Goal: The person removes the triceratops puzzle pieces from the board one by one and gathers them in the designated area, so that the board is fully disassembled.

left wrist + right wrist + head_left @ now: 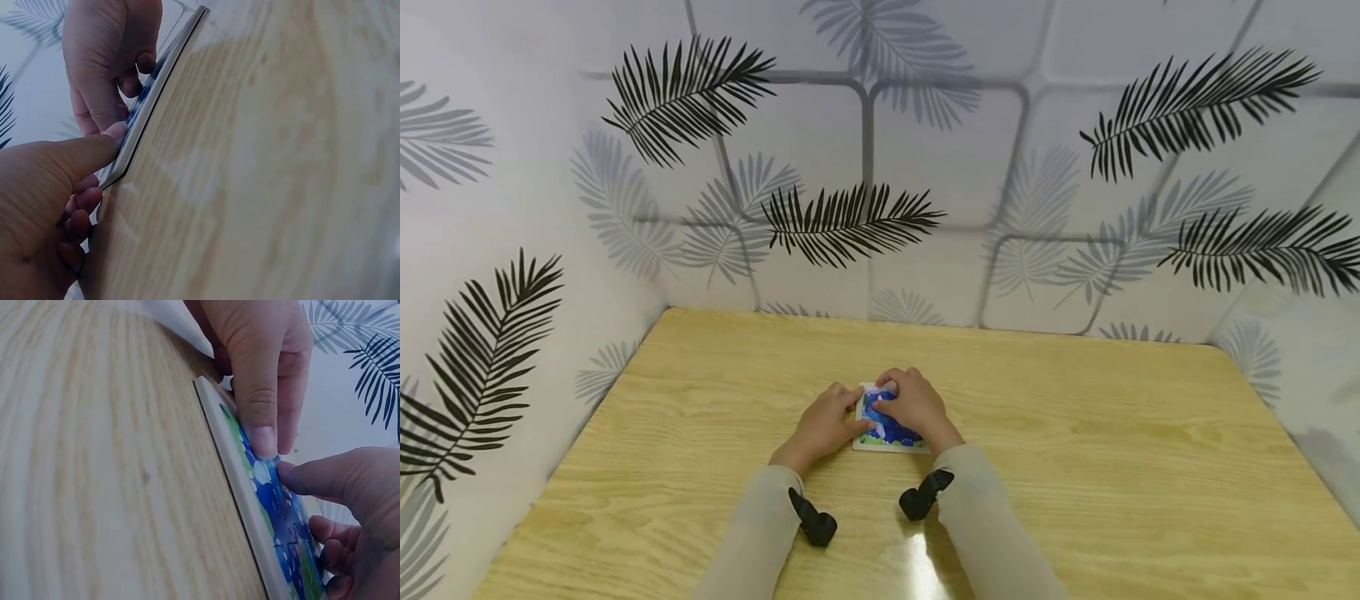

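A small jigsaw puzzle [891, 435] with a blue and green picture and a pale frame lies flat on the wooden table. My left hand [823, 425] grips its left side, the thumb on the picture and the other fingers bent along the edge in the left wrist view. Over the upper part of the puzzle is my right hand [919, 408]. Its thumb touches the picture near the left thumb in the right wrist view, and its other fingers are bent above the pieces [284, 534]. Whether it pinches a piece is hidden.
The light wooden table [1097, 450] spreads out around the puzzle. Behind it stands a pale wall [940, 275] with a leaf pattern, which also runs along the left side. Black cameras [817, 527] sit on both wrists, over long pale sleeves [992, 525].
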A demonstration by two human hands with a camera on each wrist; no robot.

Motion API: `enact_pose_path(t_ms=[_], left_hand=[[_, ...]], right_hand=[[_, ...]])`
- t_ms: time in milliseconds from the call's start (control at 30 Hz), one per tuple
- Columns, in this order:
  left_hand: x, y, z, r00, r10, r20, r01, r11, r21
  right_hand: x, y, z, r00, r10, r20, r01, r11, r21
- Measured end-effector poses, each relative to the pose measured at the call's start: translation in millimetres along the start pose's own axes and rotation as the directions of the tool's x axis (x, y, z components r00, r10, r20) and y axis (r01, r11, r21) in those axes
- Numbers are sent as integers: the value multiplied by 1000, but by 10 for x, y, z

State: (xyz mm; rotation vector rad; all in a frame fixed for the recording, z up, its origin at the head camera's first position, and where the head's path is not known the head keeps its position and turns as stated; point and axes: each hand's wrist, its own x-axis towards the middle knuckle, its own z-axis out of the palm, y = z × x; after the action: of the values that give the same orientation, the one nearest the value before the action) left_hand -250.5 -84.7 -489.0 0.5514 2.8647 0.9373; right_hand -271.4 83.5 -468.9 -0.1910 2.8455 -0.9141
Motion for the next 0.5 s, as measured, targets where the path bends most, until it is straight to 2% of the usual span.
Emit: enact_pose_path(t_ms=[200,500], left_hand=[[-5,17,-37,1000,-6,6,6,1000,-8],[-17,51,-65,1000,-8,8,8,1000,-19]], right_hand=[[3,-28,6,1000,5,-5,-5,1000,-23],[-1,-47,-12,1000,14,8,-14,1000,12]])
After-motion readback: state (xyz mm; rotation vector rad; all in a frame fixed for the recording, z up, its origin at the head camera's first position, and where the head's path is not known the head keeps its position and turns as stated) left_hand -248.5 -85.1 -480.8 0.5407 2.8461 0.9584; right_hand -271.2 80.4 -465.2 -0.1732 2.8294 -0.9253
